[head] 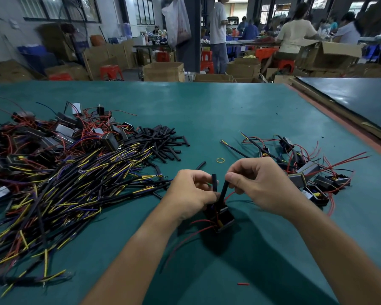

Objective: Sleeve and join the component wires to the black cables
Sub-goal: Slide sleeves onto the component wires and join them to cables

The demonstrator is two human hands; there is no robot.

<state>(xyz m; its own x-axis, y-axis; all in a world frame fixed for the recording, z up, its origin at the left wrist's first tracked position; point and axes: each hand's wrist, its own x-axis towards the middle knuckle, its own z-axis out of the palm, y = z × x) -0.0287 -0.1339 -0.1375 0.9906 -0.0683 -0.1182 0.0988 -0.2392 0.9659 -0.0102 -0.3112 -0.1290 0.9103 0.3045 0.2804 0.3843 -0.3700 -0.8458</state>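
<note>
My left hand point(190, 194) holds a small black component point(220, 217) with red wires just above the green table, and pinches a short black sleeve point(214, 182) standing upright. My right hand point(260, 183) pinches the top of a second black sleeve point(223, 191) that slants down toward the component. A red wire curls out under my right fingers. Left of my hands lies a big pile of black cables with yellow and purple ends point(75, 183). A heap of loose black sleeves point(161, 142) sits behind it.
More components with red wires are heaped at the far left point(53, 133). A smaller group of components joined to cables lies at the right point(306, 170). A yellow rubber band point(220, 160) and a red scrap point(243, 284) lie on the green table point(207, 111). People work at benches beyond.
</note>
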